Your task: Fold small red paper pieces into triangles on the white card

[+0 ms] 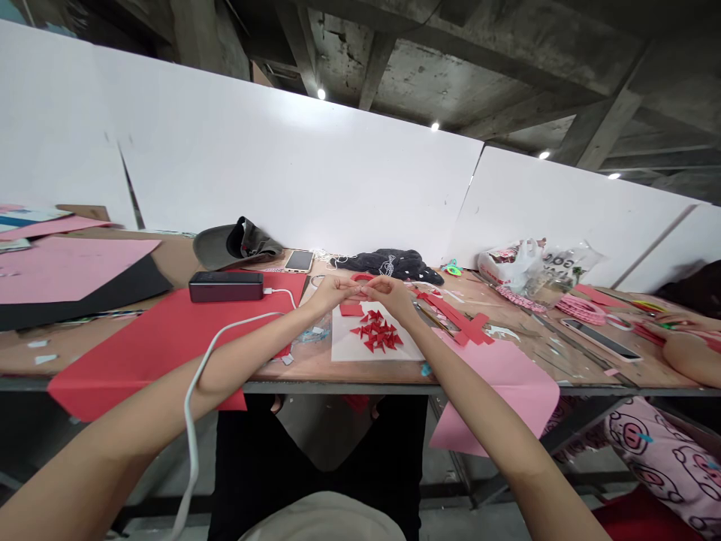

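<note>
1. Well left of the left hand, the red sheet (152, 330) overhangs the desk (307, 373) edge; a brush from the forearm could drag it off.
2. Left of the left hand, the power bank (226, 287) sits on that sheet, so it could be pulled along too. The white cable (193, 421) crosses the left forearm; a sudden arm lift might snag it.
3. The left hand (336, 291) has its fingers bent and brought to the right hand's fingertips; whether they grasp something small, I cannot tell. A loose pinch could let a piece slip.
4. Just nearer the body than both hands, folded red pieces (381, 331) lie loose on a white sheet (345, 347); a dropping wrist could scatter them.
5. The right hand (390, 291) has its fingers curled inward, its grip equally unclear.
6. Right of the right hand, red strips (465, 319) lie close enough for an outward sweep to crease them.
7. Farther right and nearer the body, the pink sheet (499, 387) hangs over the edge and could slide down if the elbow catches it.
</note>
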`<state>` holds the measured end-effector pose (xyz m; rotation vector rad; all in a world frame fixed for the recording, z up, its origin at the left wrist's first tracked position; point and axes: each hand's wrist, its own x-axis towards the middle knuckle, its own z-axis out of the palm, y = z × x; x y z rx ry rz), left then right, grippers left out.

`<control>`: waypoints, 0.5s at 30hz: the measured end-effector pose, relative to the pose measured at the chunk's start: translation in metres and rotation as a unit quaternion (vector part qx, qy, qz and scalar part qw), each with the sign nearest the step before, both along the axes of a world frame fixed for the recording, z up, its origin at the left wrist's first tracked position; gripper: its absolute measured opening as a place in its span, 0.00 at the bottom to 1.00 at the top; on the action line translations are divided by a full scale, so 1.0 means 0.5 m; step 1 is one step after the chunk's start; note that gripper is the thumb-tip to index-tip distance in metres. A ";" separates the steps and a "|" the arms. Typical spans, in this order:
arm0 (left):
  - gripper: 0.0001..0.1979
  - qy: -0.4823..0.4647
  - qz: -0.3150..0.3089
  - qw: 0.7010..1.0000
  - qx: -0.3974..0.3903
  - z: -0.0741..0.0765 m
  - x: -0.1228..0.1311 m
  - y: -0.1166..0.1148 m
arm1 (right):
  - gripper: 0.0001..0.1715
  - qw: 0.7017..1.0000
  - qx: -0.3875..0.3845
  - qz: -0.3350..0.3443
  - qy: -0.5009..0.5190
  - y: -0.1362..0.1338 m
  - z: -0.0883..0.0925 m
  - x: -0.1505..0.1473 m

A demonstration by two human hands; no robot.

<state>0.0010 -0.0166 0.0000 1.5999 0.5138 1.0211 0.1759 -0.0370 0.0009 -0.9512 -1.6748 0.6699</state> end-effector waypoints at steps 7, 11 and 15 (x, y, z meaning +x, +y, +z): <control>0.18 0.070 0.034 0.993 0.087 -0.009 0.006 0.008 | 0.12 0.997 0.040 -0.021 -0.059 0.006 -0.010 -0.001; 0.17 0.138 0.097 0.972 0.166 -0.017 0.007 0.012 | 0.12 0.998 0.032 0.007 -0.045 0.014 -0.018 0.002; 0.17 0.141 0.094 0.972 0.162 -0.025 0.006 0.019 | 0.14 0.999 0.011 0.031 -0.039 0.016 -0.023 0.003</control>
